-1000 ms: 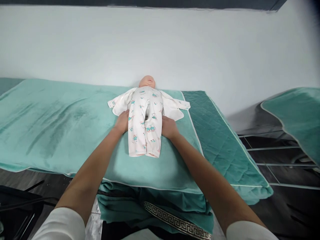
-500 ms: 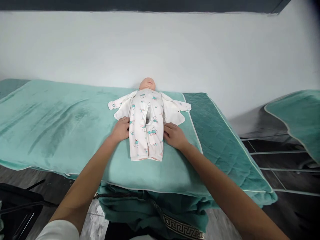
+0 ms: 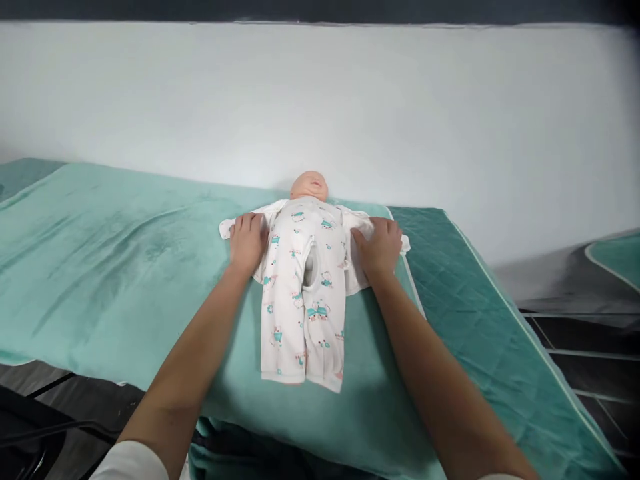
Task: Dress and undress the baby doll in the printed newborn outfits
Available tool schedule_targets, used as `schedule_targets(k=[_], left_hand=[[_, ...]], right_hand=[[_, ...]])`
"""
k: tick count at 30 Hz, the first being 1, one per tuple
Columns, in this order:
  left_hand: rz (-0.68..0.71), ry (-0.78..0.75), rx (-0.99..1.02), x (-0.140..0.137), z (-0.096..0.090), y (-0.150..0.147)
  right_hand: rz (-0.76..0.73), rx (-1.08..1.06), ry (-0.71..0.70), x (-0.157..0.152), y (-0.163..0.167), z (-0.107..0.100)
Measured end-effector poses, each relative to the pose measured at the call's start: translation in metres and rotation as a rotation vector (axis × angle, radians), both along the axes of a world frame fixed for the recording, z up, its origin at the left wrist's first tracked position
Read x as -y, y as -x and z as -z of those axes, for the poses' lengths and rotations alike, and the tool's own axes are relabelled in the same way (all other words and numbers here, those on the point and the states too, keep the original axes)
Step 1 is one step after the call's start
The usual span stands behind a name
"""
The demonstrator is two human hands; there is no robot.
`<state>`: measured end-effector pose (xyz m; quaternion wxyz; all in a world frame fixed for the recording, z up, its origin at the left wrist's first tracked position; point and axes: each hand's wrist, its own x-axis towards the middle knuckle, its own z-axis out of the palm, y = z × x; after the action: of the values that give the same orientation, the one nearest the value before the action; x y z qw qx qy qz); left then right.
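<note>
A baby doll (image 3: 309, 185) lies on its back, head toward the wall. White printed baby trousers (image 3: 285, 320) with an opening at the crotch cover its front. Beneath the trousers a white baby shirt (image 3: 357, 273) is spread out, its sleeves stretched to both sides. My left hand (image 3: 247, 241) is closed over the sleeve on the left, fingers curled around the cloth. On the other side my right hand (image 3: 380, 247) grips the right sleeve, thumb toward the doll. The fingertips and the doll's arms are partly hidden.
A light green sheet (image 3: 125, 267) covers the bed, with a darker quilted cover (image 3: 480, 333) at its right end. A white wall (image 3: 320, 100) stands behind. Metal bars (image 3: 590, 353) show at right, and a dark chair (image 3: 30, 427) at lower left.
Both hands have moved up from beside the trouser legs to the shirt sleeves and taken hold there. The view has come closer; the doll remains lying in place.
</note>
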<state>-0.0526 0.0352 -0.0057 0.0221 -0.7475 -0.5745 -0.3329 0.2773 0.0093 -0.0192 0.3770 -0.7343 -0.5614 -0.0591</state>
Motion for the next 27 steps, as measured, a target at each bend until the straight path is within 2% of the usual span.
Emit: schedule_targets(k=[5,9,13,18,21,22,24,25,27], left_hand=[[-0.146,0.002,0.061,-0.023,-0.007,-0.014],[-0.157,0.038,0.184,-0.03,-0.015,-0.01],[-0.103,0.219,0.464,-0.024,-0.029,0.004],[0.131,0.651,0.827,-0.016,-0.048,0.017],[0.31,0.84,1.098,-0.006,-0.065,0.013],[0.396,0.857,1.154,-0.001,-0.073,0.01],[0.614,0.895,1.145,0.012,-0.088,0.001],[0.729,0.938,1.087,0.018,-0.095,-0.004],[0.886,0.981,0.966,0.027,-0.102,-0.012]], right_hand=[[0.064,-0.142,-0.036,-0.006,-0.017,0.0],[0.056,-0.261,0.139,0.003,-0.029,-0.011],[-0.058,-0.264,0.209,0.014,-0.034,-0.025],[-0.251,-0.32,0.413,0.025,-0.044,-0.038],[-0.44,-0.603,0.515,0.034,-0.036,-0.051],[-0.505,-0.735,0.494,0.039,-0.03,-0.057],[-0.604,-0.934,0.358,0.049,-0.013,-0.07],[-0.652,-0.971,0.286,0.054,-0.003,-0.076],[-0.786,-0.952,0.24,0.062,0.014,-0.085]])
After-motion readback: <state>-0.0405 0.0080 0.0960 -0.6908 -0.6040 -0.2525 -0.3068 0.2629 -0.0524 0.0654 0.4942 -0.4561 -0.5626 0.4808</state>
